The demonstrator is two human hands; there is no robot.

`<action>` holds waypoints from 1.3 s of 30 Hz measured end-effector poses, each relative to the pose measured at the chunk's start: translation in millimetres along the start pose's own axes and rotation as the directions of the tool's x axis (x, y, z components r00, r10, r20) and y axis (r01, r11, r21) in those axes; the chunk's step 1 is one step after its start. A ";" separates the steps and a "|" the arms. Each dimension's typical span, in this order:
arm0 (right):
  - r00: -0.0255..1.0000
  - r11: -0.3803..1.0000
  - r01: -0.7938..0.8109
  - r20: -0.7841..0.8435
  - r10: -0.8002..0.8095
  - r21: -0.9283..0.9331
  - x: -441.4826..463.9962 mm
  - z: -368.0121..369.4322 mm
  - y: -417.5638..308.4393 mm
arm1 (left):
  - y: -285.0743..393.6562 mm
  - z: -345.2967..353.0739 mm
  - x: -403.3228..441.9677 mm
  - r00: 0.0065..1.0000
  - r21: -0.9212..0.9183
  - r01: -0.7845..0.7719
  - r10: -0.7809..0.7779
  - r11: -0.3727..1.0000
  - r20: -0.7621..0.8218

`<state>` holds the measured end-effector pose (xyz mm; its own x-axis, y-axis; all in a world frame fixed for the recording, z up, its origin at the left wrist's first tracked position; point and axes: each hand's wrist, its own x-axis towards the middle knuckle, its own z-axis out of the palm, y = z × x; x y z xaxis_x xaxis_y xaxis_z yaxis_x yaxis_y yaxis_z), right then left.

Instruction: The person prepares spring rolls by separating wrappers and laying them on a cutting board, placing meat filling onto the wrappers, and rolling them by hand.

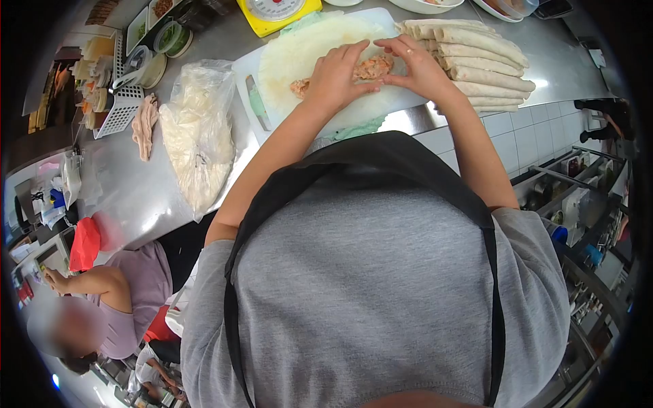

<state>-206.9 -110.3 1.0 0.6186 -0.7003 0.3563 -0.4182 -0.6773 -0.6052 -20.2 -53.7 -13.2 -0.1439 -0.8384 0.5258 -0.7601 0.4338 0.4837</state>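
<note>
A pinkish, chunky filling [374, 66] lies in a line on a round, pale, thin wrapper sheet [299, 54], which rests on a white cutting board [242, 66]. My left hand [337, 73] arches over the middle of the filling and hides part of it; its thumb and fingers are apart. Around the filling's right end curves my right hand [416, 66], thumb also spread from the fingers. The two hands' fingertips nearly meet above the filling. Just right of my right hand, several long pale rolls [486, 64] are stacked on the board's right side.
A clear bag of pale sheets [197, 132] lies left of the board, beside a crumpled pinkish cloth [144, 126]. A yellow scale [275, 15] stands behind. Tubs and a white basket [122, 112] line the left. Another person in a purple shirt [139, 279] is at lower left.
</note>
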 end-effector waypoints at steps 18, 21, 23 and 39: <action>0.994 0.981 0.109 0.009 -0.109 -0.163 10.1 6.7 -31.1 | -13.5 -39.4 -27.7 0.996 -0.068 0.054 -0.049 0.996 0.070; 0.978 0.981 0.185 0.107 -0.177 -0.061 18.8 23.3 -34.0 | -14.6 -45.6 -29.6 0.984 -0.203 0.174 -0.163 0.964 0.069; 0.972 0.973 0.226 0.071 -0.223 -0.048 19.5 36.9 -32.5 | -16.1 -45.5 -28.5 0.950 -0.304 0.302 -0.259 0.904 0.176; 0.972 0.979 0.127 0.215 -0.092 -0.159 14.6 33.9 -12.8 | -21.5 -30.1 -31.3 0.988 -0.099 0.121 -0.109 0.988 0.113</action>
<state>-169.9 -104.2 -10.2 0.7826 -0.5705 0.2492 -0.4362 -0.7881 -0.4343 19.6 -26.8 -18.9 -0.1307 -0.9128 0.3870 -0.7057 0.3598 0.6103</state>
